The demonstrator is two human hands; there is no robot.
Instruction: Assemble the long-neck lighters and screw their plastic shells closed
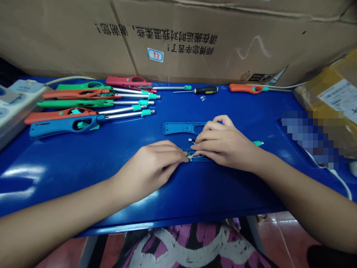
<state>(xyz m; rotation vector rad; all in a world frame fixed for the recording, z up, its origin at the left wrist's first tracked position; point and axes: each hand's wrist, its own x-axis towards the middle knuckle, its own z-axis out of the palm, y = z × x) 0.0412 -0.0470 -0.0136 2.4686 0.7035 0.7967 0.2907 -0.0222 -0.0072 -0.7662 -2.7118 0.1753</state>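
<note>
My left hand (156,160) is closed, its fingertips pinched at the left end of a blue lighter shell half (205,159) lying on the table. A small metal and white fitting (190,158) shows just beyond those fingertips. My right hand (220,143) bends over the same shell, fingers drawn together above its inside; what they pinch is hidden. Beside its fingertips is a small black-and-white part (191,140) with a thin wire. The other blue shell half (178,128) lies behind, partly covered by my right hand. A green tip (258,143) pokes out past my right wrist.
Several assembled long-necked lighters (69,124) lie at the left by a white power strip (19,100). A screwdriver (206,90), tiny screws (202,98) and an orange lighter (245,88) lie at the back. A cardboard box (178,22) stands behind; a taped parcel (329,85) is at the right.
</note>
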